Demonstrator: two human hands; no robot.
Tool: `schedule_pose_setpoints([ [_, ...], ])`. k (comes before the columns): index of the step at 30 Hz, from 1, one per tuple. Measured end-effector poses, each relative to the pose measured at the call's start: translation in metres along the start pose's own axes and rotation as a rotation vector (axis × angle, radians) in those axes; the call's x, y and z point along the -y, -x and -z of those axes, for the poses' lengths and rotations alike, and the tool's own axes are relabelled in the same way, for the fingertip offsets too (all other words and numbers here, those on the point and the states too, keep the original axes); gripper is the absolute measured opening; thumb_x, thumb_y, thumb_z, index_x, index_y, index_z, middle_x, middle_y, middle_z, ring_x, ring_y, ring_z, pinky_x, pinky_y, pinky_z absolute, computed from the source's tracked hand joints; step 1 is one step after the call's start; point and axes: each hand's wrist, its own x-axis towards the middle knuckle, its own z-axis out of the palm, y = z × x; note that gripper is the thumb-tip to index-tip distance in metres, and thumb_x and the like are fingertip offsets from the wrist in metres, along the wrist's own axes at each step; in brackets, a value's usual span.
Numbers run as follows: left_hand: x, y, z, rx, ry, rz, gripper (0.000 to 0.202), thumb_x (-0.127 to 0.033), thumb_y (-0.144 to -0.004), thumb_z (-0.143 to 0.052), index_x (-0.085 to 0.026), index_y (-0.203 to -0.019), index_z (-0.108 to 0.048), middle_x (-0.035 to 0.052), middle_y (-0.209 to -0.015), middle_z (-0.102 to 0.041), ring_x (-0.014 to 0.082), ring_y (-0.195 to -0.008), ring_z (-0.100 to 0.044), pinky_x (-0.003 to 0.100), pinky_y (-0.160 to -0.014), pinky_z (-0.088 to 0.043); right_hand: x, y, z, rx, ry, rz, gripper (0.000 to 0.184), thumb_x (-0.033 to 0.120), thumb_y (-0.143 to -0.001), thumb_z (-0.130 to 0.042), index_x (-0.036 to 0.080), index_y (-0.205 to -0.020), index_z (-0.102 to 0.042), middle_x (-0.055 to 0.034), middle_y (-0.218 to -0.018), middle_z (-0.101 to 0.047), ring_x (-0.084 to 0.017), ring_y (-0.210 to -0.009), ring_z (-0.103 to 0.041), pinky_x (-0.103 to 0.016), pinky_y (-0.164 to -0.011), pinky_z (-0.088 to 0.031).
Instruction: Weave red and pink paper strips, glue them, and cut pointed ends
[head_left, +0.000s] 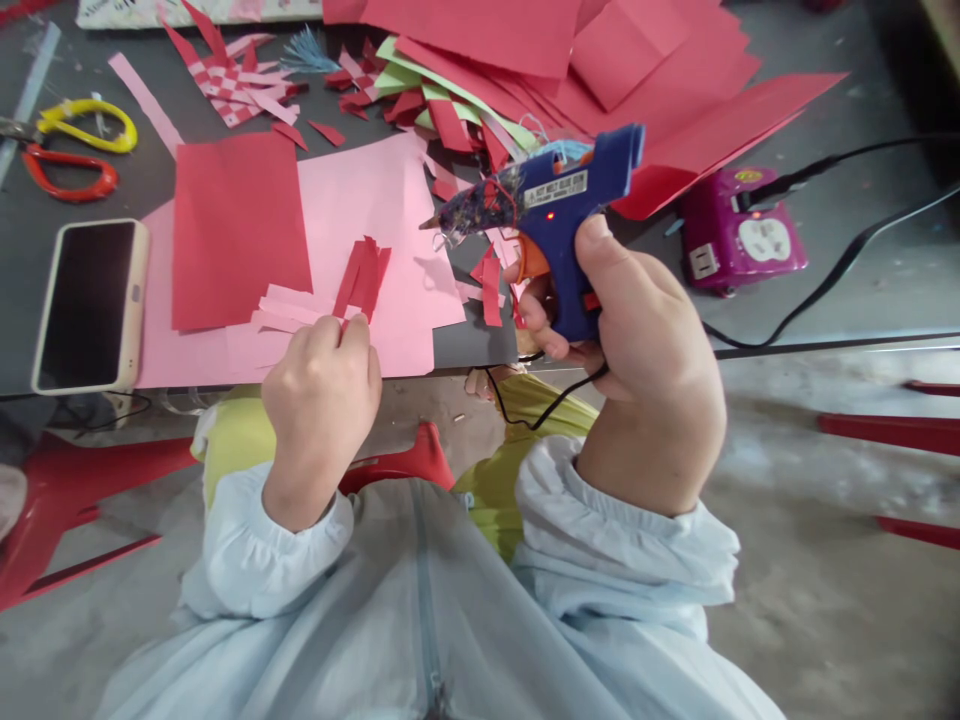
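R hand (645,350) is holding the blue glue gun (555,190) up above the tabletop (862,290), grip clamped round the handle, one finger sitting by the orange trigger. The nozzle is pointing left over the pink sheet (360,190). L hand (322,385) is pinching the red strips (361,275), grip closed on their near ends, on the pink sheet at the tabletop's front edge.

Risks, as I'm judging: the gun's lamp is glowing, so it's prob. hot. A drip could be landing on the L fingers or the sheet. The black cord (547,405) is trailing across the lap and could snag.

Counts: 1 gun, 1 phone (90,305), 1 purple socket block (739,235), 2 scissor handles (88,125) (yellow, red). The strips are bunching, so no exact no.
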Motion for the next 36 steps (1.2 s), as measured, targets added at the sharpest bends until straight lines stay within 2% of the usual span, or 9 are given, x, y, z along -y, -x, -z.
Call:
schedule_pose_setpoints([
  [2,0.0,0.0,0.001,0.016,-0.009,-0.005,0.037,-0.02,-0.096,-0.042,-0.02,-0.115,-0.074,0.0103,-0.083,-0.069,0.0259,-0.083,-0.066,0.035,-0.054,-0.036,0.001,0.001,-0.001,-0.002,-0.001,0.002,0.047,0.055,-0.096,-0.051,0.019,-0.067,-0.059,-0.0023,-0.059,-0.056,-0.008,-0.042,-0.043,-0.022,-0.035,-0.02],
  [7,0.0,-0.001,-0.001,0.011,-0.008,-0.025,0.036,-0.022,-0.097,-0.043,-0.02,-0.115,-0.074,0.011,-0.085,-0.069,0.0256,-0.082,-0.064,0.035,-0.052,-0.03,0.001,0.001,0.0,0.001,0.014,-0.024,0.05,0.058,-0.096,-0.049,0.019,-0.064,-0.055,-0.0023,-0.059,-0.056,-0.007,-0.041,-0.042,-0.021,-0.035,-0.021],
  [12,0.0,-0.001,-0.006,-0.073,-0.063,-0.074,0.035,-0.018,-0.096,-0.044,-0.018,-0.114,-0.074,0.0098,-0.081,-0.069,0.0239,-0.076,-0.062,0.034,-0.05,-0.025,-0.003,-0.003,0.002,0.014,-0.018,-0.016,0.05,0.056,-0.099,-0.042,0.018,-0.068,-0.058,-0.0016,-0.058,-0.056,-0.007,-0.04,-0.044,-0.018,-0.033,-0.02],
  [14,-0.001,-0.001,-0.008,-0.109,-0.101,-0.101,0.035,-0.017,-0.096,-0.044,-0.017,-0.112,-0.074,0.0098,-0.079,-0.068,0.0234,-0.073,-0.061,0.034,-0.048,-0.025,-0.004,-0.004,0.002,0.021,-0.026,-0.001,0.048,0.055,-0.098,-0.044,0.019,-0.072,-0.061,-0.0014,-0.058,-0.057,-0.007,-0.039,-0.044,-0.019,-0.032,-0.021],
  [18,-0.003,0.0,-0.01,-0.15,-0.135,-0.123,0.038,-0.009,-0.092,-0.041,-0.016,-0.112,-0.074,0.0101,-0.078,-0.067,0.0223,-0.07,-0.06,0.033,-0.047,-0.024,-0.005,-0.002,0.004,0.028,-0.004,0.025,0.05,0.057,-0.095,-0.05,0.019,-0.065,-0.061,-0.0001,-0.051,-0.052,-0.008,-0.037,-0.04,-0.019,-0.032,-0.022],
  [23,-0.005,0.001,-0.01,-0.145,-0.153,-0.132,0.046,-0.001,-0.086,-0.038,-0.014,-0.114,-0.072,0.0117,-0.08,-0.067,0.0228,-0.069,-0.061,0.033,-0.046,-0.025,-0.005,-0.003,0.003,0.027,0.003,0.004,0.053,0.054,-0.099,-0.044,0.019,-0.062,-0.058,0.0,-0.051,-0.051,-0.008,-0.037,-0.042,-0.019,-0.032,-0.022],
  [27,-0.006,0.001,-0.01,-0.134,-0.158,-0.139,0.045,-0.001,-0.088,-0.036,-0.013,-0.113,-0.072,0.0125,-0.079,-0.067,0.0234,-0.068,-0.061,0.033,-0.046,-0.024,-0.005,-0.004,0.002,0.031,-0.026,-0.006,0.046,0.053,-0.097,-0.047,0.018,-0.071,-0.061,-0.0016,-0.06,-0.057,-0.008,-0.039,-0.044,-0.019,-0.032,-0.021],
  [32,-0.007,0.0,-0.01,-0.141,-0.154,-0.137,0.044,-0.003,-0.091,-0.035,-0.012,-0.113,-0.073,0.0126,-0.078,-0.067,0.0236,-0.067,-0.062,0.034,-0.046,-0.024,-0.005,-0.004,0.004,0.062,-0.035,-0.001,0.045,0.05,-0.1,-0.042,0.019,-0.076,-0.064,-0.0015,-0.062,-0.058,-0.007,-0.039,-0.044,-0.019,-0.032,-0.022],
  [36,-0.007,-0.001,-0.01,-0.138,-0.161,-0.131,0.042,-0.006,-0.094,-0.036,-0.012,-0.112,-0.073,0.0125,-0.077,-0.067,0.0233,-0.067,-0.062,0.034,-0.045,-0.023,-0.005,-0.004,0.005,0.053,-0.02,-0.008,0.049,0.05,-0.101,-0.041,0.018,-0.068,-0.06,-0.0015,-0.058,-0.057,-0.006,-0.037,-0.043,-0.018,-0.032,-0.022],
])
